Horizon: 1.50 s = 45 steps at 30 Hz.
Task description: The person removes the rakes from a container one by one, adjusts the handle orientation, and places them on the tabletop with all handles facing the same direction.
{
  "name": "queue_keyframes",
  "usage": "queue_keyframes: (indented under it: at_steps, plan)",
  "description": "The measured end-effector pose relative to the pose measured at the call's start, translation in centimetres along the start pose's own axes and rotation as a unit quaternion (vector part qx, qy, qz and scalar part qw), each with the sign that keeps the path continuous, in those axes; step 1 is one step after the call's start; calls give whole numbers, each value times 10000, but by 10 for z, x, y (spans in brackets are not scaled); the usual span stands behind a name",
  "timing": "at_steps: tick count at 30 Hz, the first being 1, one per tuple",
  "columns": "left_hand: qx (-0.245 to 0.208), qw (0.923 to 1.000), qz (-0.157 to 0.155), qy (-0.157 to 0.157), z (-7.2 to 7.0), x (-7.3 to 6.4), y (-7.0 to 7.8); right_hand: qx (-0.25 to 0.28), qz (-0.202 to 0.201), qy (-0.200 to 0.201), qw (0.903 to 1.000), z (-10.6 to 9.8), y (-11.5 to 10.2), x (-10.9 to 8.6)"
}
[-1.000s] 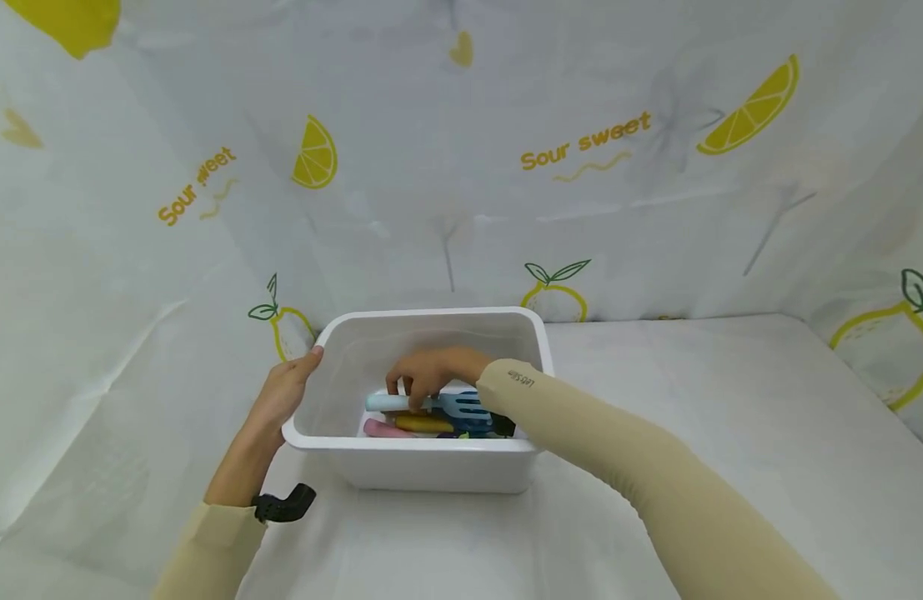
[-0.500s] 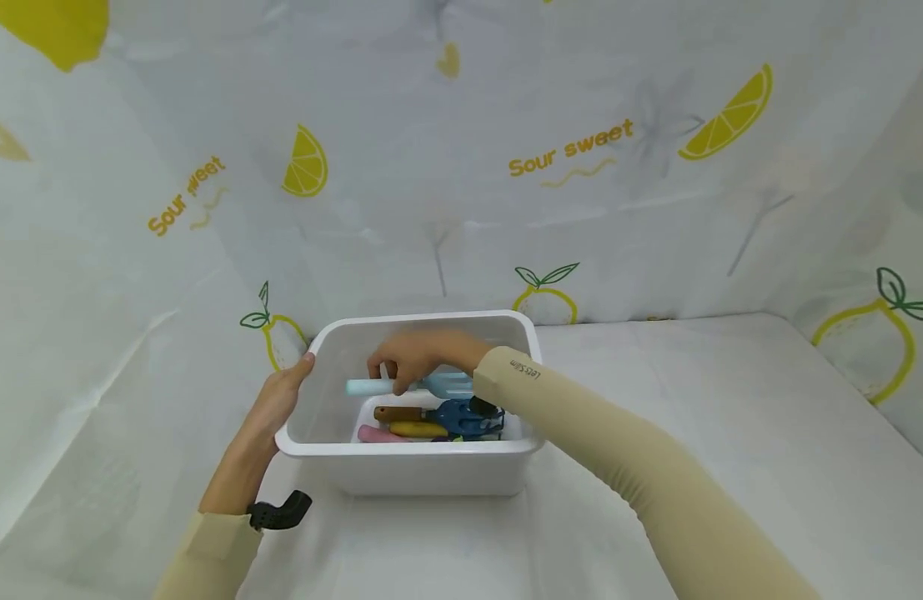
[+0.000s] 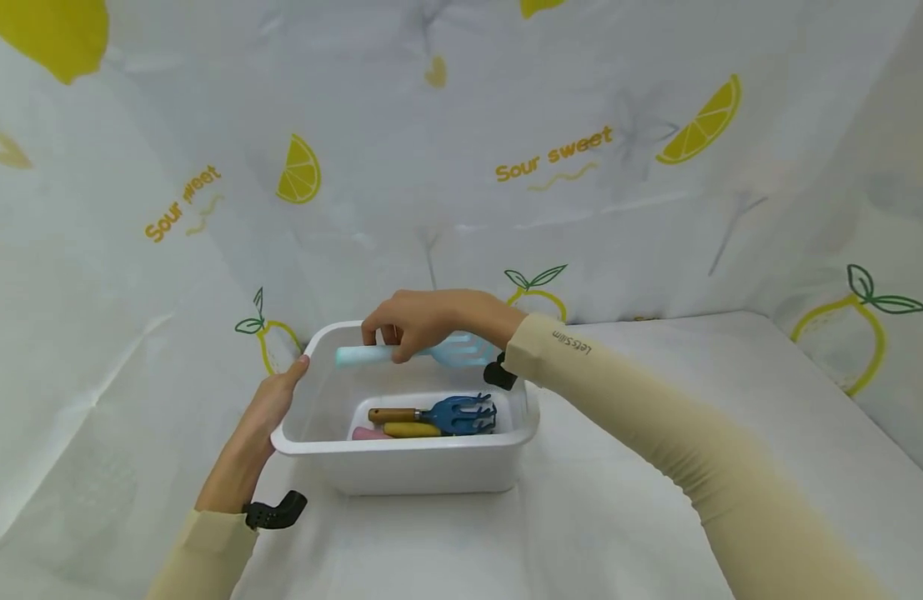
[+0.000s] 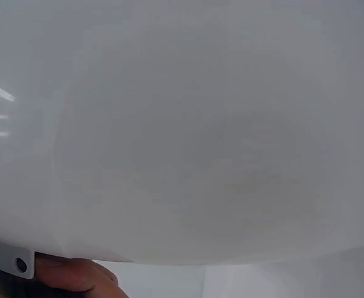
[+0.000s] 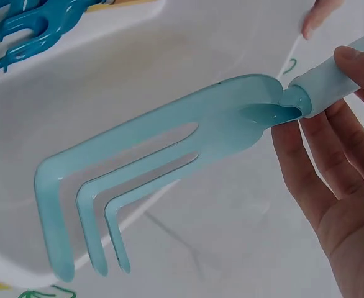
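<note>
My right hand grips the handle of a light blue hand rake above the white plastic bin. Three bent tines show clearly in the right wrist view, with thumb and fingers around the pale handle. My left hand holds the bin's left rim, thumb at the edge; a few fingers show under the bin's smooth wall in the left wrist view. Inside the bin lie a dark blue hand rake with a wooden handle, a yellow handle and a pink handle. The front wall hides part of them.
The bin stands on a white-covered table. Behind it rises a white sheet printed with lemons and lettering. Black camera mounts sit on both wrists.
My right hand has lifted the light blue hand rake up from the pile, exposing the dark blue rake beneath. The left hand stays on the rim. The head view has shifted slightly.
</note>
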<state>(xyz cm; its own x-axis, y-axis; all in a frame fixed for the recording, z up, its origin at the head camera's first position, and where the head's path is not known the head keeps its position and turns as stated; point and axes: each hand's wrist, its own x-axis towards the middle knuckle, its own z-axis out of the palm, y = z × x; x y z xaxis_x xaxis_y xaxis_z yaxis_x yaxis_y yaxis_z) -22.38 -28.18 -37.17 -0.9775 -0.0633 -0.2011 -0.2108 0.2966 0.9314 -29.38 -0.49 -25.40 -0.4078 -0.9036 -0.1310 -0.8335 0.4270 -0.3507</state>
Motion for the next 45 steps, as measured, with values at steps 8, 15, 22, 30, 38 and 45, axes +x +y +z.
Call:
queue_keyframes:
  at_steps: [8,15,22,30,38,45]
  plan:
    - [-118,9999,80,23,-4,0,-4,-110,166,229,9995,-10,8,-40]
    - [-225,9997,1,61,-8,0,-8,-277,435,209,9984,-14,24,-72]
    - [-299,9995,-41,106,-2,3,-8,-354,740,367,9960,-12,45,-110]
    - [203,9996,161,134,-1,2,-7,-250,1070,510,9926,-5,66,-150]
    - [82,9998,195,63,1,-1,-6,-279,1393,608,9880,4,88,-174]
    - [-101,9997,238,-7,-2,0,-6,-362,1666,632,9833,12,103,-190]
